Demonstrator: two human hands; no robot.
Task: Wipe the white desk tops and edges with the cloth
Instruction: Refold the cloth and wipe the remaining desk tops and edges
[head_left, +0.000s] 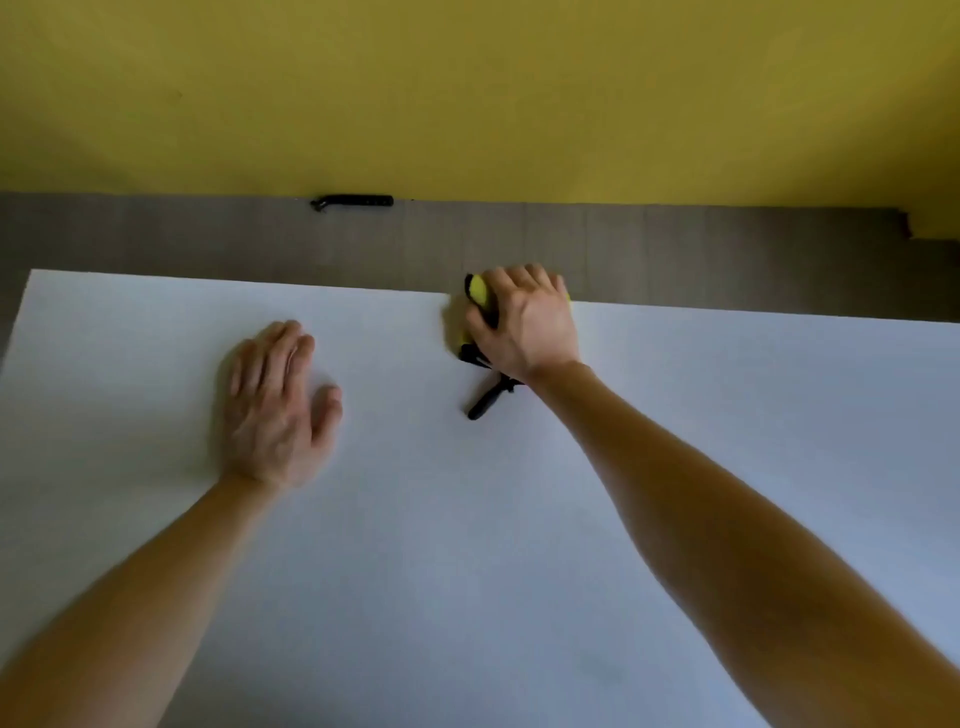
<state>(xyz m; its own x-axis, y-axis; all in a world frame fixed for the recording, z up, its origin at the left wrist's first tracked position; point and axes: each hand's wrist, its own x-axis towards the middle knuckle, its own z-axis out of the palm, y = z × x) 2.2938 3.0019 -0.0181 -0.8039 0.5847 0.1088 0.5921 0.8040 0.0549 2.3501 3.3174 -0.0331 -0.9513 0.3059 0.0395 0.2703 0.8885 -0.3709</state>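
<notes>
Nearest to the camera are two bare forearms. The left forearm (130, 597) comes in from 7 o'clock and the right forearm (753, 545) from 5 o'clock. Both are cut off by the lower border, so the elbows are not visible.

The fingers of the left hand (275, 405) are straight and close together, with the thumb a little apart. They hold nothing, and the palm lies flat on the white desk (467, 571), at about 9 o'clock from the middle of the view.

The fingers of the right hand (524, 322) are bent over a yellow cloth (479, 292) and grip it against the far edge of the desk, at about 12 o'clock. The fingertips go over that edge and are hidden. Most of the cloth is covered by the hand, and only a yellow fold with a dark border shows at the 10 o'clock side of the knuckles.

A black strap (485, 402) comes out from under the right wrist and points toward 7 o'clock. I cannot tell whether it belongs to the cloth.

The desk is cut off on the right and at the bottom. Beyond its far edge is a grey-brown floor (208, 234), then a yellow wall (467, 93). At the foot of the wall, toward 11 o'clock, lies a long black object (353, 200), too blurred to make out.
</notes>
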